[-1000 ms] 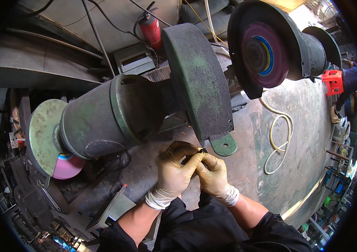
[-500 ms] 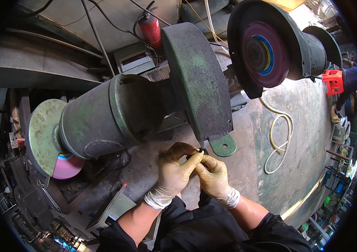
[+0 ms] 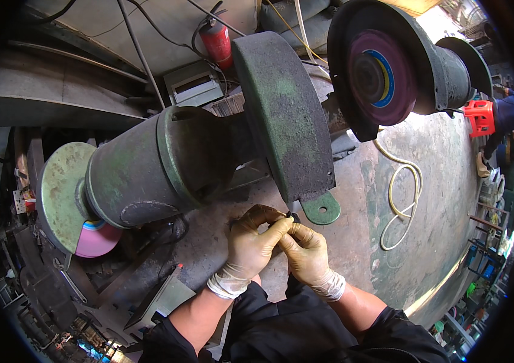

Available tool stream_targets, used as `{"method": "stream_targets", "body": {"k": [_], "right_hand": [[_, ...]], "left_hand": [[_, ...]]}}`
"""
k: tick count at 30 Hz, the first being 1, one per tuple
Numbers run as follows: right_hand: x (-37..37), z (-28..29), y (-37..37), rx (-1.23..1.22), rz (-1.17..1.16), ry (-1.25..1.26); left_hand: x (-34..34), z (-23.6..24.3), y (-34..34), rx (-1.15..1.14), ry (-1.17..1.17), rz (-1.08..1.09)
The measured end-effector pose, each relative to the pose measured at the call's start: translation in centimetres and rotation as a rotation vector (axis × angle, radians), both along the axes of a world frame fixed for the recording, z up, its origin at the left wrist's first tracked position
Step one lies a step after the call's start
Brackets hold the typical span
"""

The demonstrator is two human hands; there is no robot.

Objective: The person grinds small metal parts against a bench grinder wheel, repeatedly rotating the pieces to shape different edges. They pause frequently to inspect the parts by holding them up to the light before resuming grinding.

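Note:
Both my hands wear thin, stained pale gloves and meet in front of a bench grinder [image 3: 130, 172]. My left hand [image 3: 252, 242] has its thumb and fingers pinched together. Pressed up against it, my right hand [image 3: 308, 251] is pinched as well. A small dark piece [image 3: 294, 216] shows between the fingertips of the two hands; its kind is mostly hidden by the fingers. Just above it hangs the grinder's rough green-grey wheel guard [image 3: 284, 115], with a green tab [image 3: 322, 209] that has a hole. My fingers are apart from the tab.
At the left end sits a pink grinding wheel [image 3: 97, 239] under a round cover. Another grinder's purple wheel [image 3: 383, 78] stands upper right. A pale hose [image 3: 393, 209] coils on the floor. Behind are a fire extinguisher [image 3: 217, 45] and a grey box [image 3: 195, 86]. A person's dark sleeve [image 3: 510, 114] shows far right.

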State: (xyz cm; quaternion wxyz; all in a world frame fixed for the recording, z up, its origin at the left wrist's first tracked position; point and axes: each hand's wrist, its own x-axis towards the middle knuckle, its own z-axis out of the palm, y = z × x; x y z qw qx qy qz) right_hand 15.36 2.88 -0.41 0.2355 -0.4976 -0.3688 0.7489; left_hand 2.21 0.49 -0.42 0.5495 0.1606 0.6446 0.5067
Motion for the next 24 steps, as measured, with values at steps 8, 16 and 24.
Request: {"method": "stream_targets", "body": {"k": [8, 16, 24], "right_hand": [[-0.4, 0.5, 0.2, -0.008, -0.024, 0.004], [1.1, 4.4, 0.7, 0.687, 0.167, -0.103], [4.4, 15.1, 1.3, 0.904, 0.169, -0.053]], "left_hand": [[-0.1, -0.5, 0.0, 0.025, -0.012, 0.000], [-0.8, 6.5, -0.6, 0.391, 0.370, -0.219], [1.9, 19.1, -0.5, 0.593, 0.561, -0.299]]}}
